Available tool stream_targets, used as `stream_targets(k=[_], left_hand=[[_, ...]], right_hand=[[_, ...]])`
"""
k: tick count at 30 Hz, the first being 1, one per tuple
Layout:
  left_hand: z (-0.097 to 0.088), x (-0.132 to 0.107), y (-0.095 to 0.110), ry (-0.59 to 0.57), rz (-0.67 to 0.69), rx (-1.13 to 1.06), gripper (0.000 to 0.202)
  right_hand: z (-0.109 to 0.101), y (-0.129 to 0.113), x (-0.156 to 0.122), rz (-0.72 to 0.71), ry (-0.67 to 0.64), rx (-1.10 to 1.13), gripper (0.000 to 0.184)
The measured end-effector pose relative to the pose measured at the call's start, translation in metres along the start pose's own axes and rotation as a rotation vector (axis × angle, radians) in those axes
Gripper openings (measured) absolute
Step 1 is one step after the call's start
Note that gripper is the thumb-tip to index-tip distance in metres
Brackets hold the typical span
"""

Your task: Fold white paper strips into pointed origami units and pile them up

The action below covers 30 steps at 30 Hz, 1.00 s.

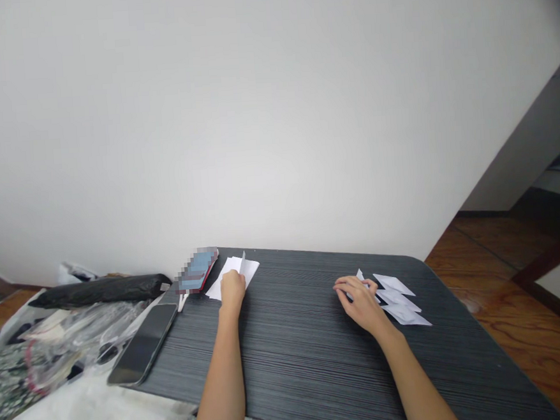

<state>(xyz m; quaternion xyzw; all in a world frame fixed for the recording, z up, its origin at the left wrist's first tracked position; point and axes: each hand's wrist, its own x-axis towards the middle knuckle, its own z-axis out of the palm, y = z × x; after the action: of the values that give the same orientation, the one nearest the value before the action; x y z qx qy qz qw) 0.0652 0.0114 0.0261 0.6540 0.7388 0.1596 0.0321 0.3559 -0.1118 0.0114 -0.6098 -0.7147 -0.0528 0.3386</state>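
My left hand point(233, 286) is closed on a white sheet of paper point(243, 264), whose raised edge stands up beside the fist. Under that hand lies a small stack of white paper point(253, 269) at the back left of the dark table point(298, 336). On the right side, my right hand point(358, 300) rests low over a folded white paper, which shows only in part around the fingers. Its fingers look spread and slightly bent. Several folded white papers point(405, 315) lie in an overlapping group just to the right of it.
A black phone point(148, 344) lies on the table's left edge. Behind it is a blurred blue and red packet point(198, 271) with a white item by it. Plastic bags point(92, 408) and a long black bundle point(103, 291) crowd the left. A white wall point(274, 121) stands behind.
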Motion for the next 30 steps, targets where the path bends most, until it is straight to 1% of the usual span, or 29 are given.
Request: stream_targets(k=[1,3,5,6,7,8,10,12,14,17,19,21,22,24,27,30], left_hand=[[-0.003,0.0,0.0,0.045,-0.015,-0.014,0.03],[-0.008,-0.002,0.004,0.206,-0.018,-0.113,0.033],[-0.01,-0.006,0.012,0.377,0.035,-0.332,0.032],[-0.01,-0.009,0.018,0.414,0.085,-0.473,0.031],[-0.008,-0.013,0.026,0.397,0.12,-0.609,0.03],[-0.005,-0.018,0.035,0.348,0.141,-0.732,0.029],[0.002,-0.029,0.054,0.209,0.197,-0.925,0.028],[0.011,-0.04,0.07,0.048,0.273,-1.056,0.029],[0.017,-0.05,0.082,-0.083,0.286,-1.154,0.032],[0.019,-0.059,0.09,-0.321,0.344,-1.31,0.04],[0.018,-0.062,0.091,-0.514,0.437,-1.411,0.039],[0.017,-0.064,0.091,-0.654,0.522,-1.462,0.038],[0.018,-0.064,0.091,-0.686,0.549,-1.469,0.038],[0.02,-0.065,0.092,-0.693,0.57,-1.466,0.037],[0.025,-0.065,0.092,-0.653,0.585,-1.416,0.034],[0.028,-0.064,0.091,-0.585,0.612,-1.326,0.029]], right_hand=[[0.0,-0.001,0.001,-0.003,0.007,0.016,0.021],[0.003,-0.005,0.002,-0.004,0.01,0.083,0.021],[0.007,-0.014,0.004,-0.005,0.0,0.211,0.021],[0.01,-0.02,0.006,-0.006,-0.011,0.293,0.022],[0.014,-0.027,0.007,-0.01,-0.014,0.383,0.024],[0.017,-0.033,0.008,-0.011,-0.012,0.456,0.026],[0.025,-0.045,0.009,-0.008,-0.01,0.55,0.031],[0.031,-0.051,0.009,-0.006,0.009,0.606,0.036],[0.035,-0.052,0.007,-0.002,0.002,0.64,0.039],[0.036,-0.049,0.005,0.051,0.009,0.678,0.039],[0.035,-0.047,0.005,0.104,0.034,0.712,0.035],[0.033,-0.046,0.007,0.149,0.049,0.76,0.031],[0.032,-0.045,0.008,0.167,0.051,0.788,0.029],[0.03,-0.044,0.01,0.199,0.049,0.835,0.027],[0.03,-0.042,0.012,0.232,0.038,0.895,0.024],[0.032,-0.04,0.011,0.243,0.004,0.992,0.026]])
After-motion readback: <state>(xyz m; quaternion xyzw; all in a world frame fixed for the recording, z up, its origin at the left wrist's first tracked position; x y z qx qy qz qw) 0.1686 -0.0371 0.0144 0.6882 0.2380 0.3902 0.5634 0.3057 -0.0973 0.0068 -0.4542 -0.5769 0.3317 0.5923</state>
